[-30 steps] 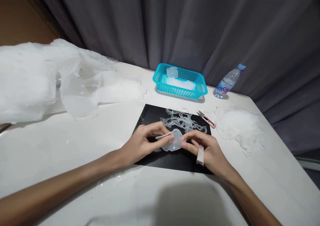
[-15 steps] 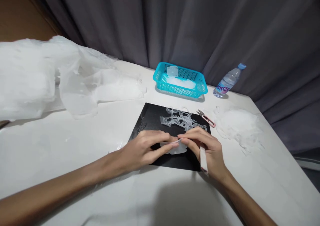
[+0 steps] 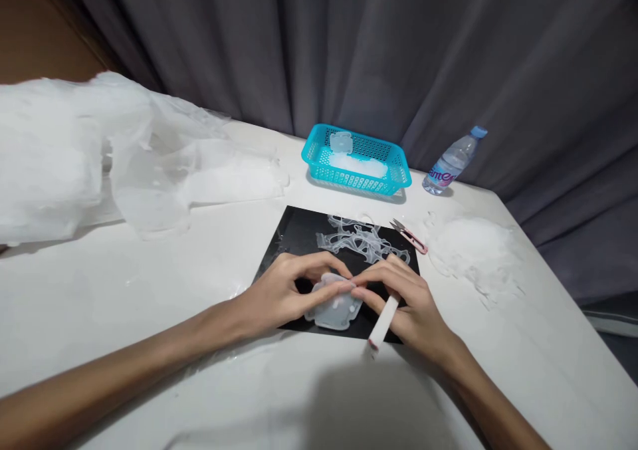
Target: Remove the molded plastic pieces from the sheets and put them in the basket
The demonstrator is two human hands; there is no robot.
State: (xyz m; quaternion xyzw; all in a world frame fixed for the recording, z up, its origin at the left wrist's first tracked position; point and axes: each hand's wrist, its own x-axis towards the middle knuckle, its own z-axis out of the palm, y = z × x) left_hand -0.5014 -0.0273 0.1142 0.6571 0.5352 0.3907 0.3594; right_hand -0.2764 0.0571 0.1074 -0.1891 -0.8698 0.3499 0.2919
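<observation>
My left hand (image 3: 294,294) pinches a translucent, lid-like plastic piece (image 3: 335,316) with rounded corners and small tabs, thumb across its face. It is tilted above a black mat (image 3: 276,254). At the piece's upper right edge, the thumb and fingertips of my right hand (image 3: 403,294) are closed on the rim. A flat white stick (image 3: 383,327) with a reddish end is tucked in the same hand, pointing down toward me; its other end is hidden by the fingers. Behind my hands, a tangle of clear plastic trimmings (image 3: 363,240) lies on the mat.
Pink-handled thread snips (image 3: 411,237) rest at the mat's right corner. Farther right spreads a pile of whitish scraps (image 3: 476,250). A blue basket (image 3: 356,181) holding translucent pieces stands behind, beside a water bottle (image 3: 453,163). Big white plastic bags (image 3: 54,157) fill the left.
The translucent piece has turned from nearly edge-on to show its broad face, tipping toward me. The white stick has swung leftward with my right hand's fingers.
</observation>
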